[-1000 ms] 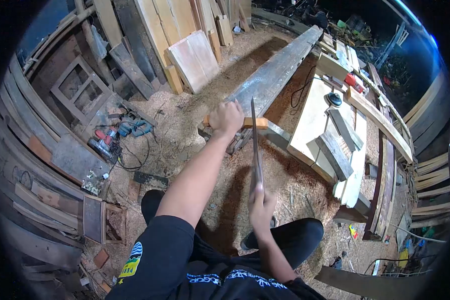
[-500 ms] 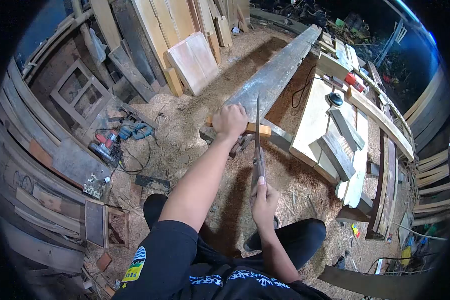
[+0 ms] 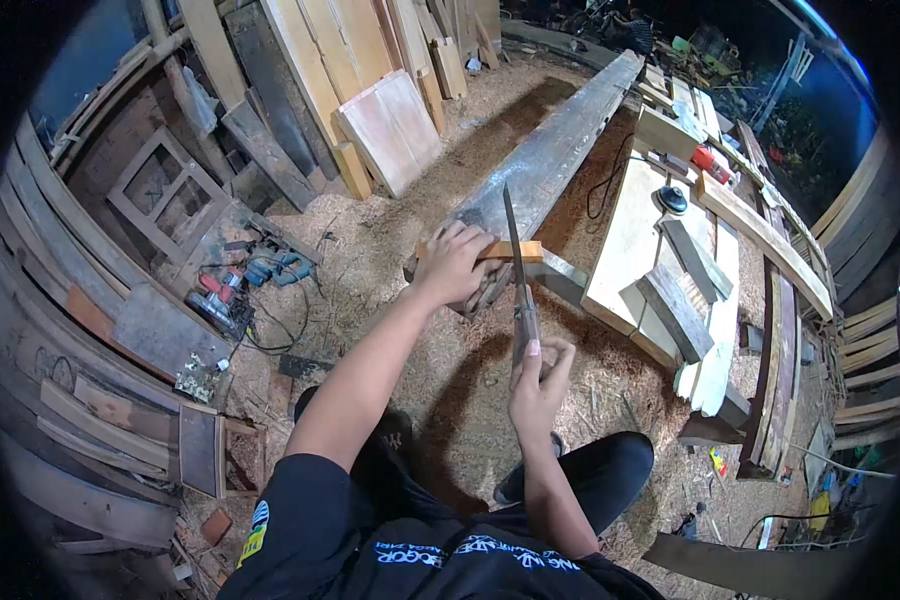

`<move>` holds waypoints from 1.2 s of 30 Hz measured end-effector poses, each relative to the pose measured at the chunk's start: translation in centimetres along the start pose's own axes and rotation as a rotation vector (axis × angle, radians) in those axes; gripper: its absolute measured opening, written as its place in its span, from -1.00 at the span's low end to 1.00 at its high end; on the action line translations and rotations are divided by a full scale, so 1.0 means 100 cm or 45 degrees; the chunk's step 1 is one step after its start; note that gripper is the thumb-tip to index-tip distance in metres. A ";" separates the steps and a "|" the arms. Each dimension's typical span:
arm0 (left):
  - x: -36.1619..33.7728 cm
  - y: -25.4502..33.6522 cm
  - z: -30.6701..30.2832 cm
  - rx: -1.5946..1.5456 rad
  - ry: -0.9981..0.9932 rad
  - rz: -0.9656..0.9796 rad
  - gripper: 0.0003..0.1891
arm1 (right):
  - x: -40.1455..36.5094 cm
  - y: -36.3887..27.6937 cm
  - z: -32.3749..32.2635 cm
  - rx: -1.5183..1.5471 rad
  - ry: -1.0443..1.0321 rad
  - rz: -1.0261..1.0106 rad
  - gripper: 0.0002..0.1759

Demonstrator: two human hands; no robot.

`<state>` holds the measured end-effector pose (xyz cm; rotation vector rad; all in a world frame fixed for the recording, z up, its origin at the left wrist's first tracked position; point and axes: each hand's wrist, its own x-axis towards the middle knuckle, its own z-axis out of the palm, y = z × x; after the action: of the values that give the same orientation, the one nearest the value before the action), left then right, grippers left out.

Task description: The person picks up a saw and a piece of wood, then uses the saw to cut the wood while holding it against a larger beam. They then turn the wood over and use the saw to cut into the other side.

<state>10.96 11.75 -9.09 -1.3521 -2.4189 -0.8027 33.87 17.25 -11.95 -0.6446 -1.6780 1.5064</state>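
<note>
My left hand (image 3: 452, 264) is closed over a short strip of orange-brown wood (image 3: 527, 251), holding it across the near end of a long, worn bench plank (image 3: 532, 165). In my right hand (image 3: 538, 388) is a handsaw (image 3: 517, 245), gripped by its handle with the thumb on top. The narrow blade points away from me and crosses the strip just right of my left hand. Whether the teeth have cut into the wood cannot be made out.
To the right, a low stand holds pale boards (image 3: 618, 270), loose offcuts (image 3: 675, 312), a round black tool (image 3: 672, 199) and a red tool (image 3: 712, 163). Power tools (image 3: 220, 298) with cords lie on the sawdust floor at left. Panels (image 3: 390, 130) lean behind; a person (image 3: 634, 30) is far back.
The saw's tip has swung left and its handle slightly right, so the blade slants more. My left hand has shifted a little left and down, its fingers spread more over the strip.
</note>
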 end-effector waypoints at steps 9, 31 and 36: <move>0.007 0.003 0.025 0.084 0.069 -0.043 -0.79 | 0.007 -0.008 -0.012 0.009 -0.220 -0.055 -0.50; 0.007 0.009 0.019 0.105 0.017 -0.081 -0.76 | -0.010 -0.014 -0.028 -0.112 -0.233 0.097 -0.49; 0.007 0.012 0.023 0.142 0.008 -0.161 -0.75 | -0.054 -0.025 -0.056 -0.012 -0.266 0.216 -0.49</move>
<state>11.70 14.03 -10.20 -1.1644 -2.5242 -0.6880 41.82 15.82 -10.66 -0.6672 -1.8248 1.7374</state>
